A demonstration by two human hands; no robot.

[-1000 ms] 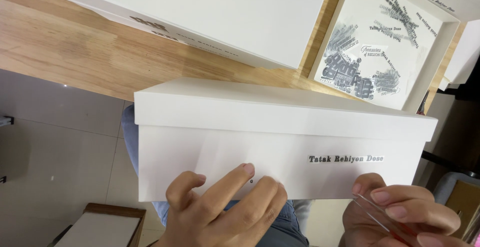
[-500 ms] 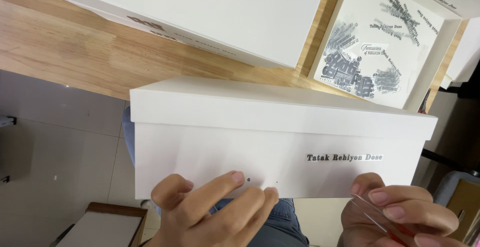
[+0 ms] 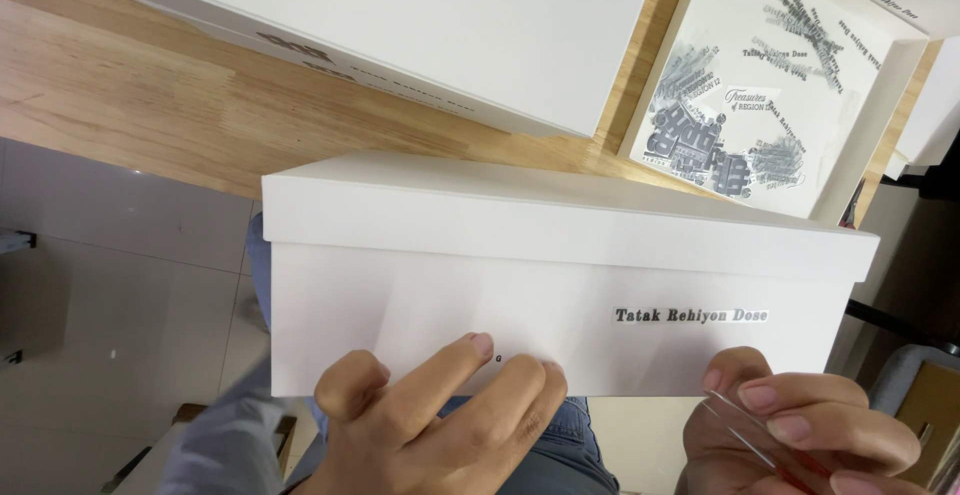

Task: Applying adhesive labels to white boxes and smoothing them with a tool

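A white lidded box [image 3: 560, 285] fills the middle of the frame, its long front face turned toward the camera and its far edge resting over the near edge of the wooden desk [image 3: 150, 95]. A small strip label with dark lettering [image 3: 692, 315] sits on the right part of that front face, level and flat against the card.

The left hand [image 3: 440, 420] comes up from the lower middle of the frame. Its fingers are spread and laid flat against the lower edge of the box front, the forefinger stretched furthest up with its tip pressing on the card; a small dark mark shows just beside that fingertip. The hand grips nothing; it is open and pressed on the box.

The right hand [image 3: 800, 435] is at the lower right of the frame, curled at the box's bottom right corner. Its fingers close narrowly on a thin clear strip [image 3: 740, 425], which slants down toward the bottom edge of the frame, where a bit of red shows against it. What the red part is cannot be told.

At the top of the frame a larger white box [image 3: 420, 25] lies on the desk. In the upper right an open white lid or tray [image 3: 860, 145] holds a sheet printed with grey clustered lettering [image 3: 740, 95]. Below the desk, at the left, is pale tiled floor [image 3: 110, 275], and blue denim [image 3: 565, 445] shows beneath the box between the two hands.
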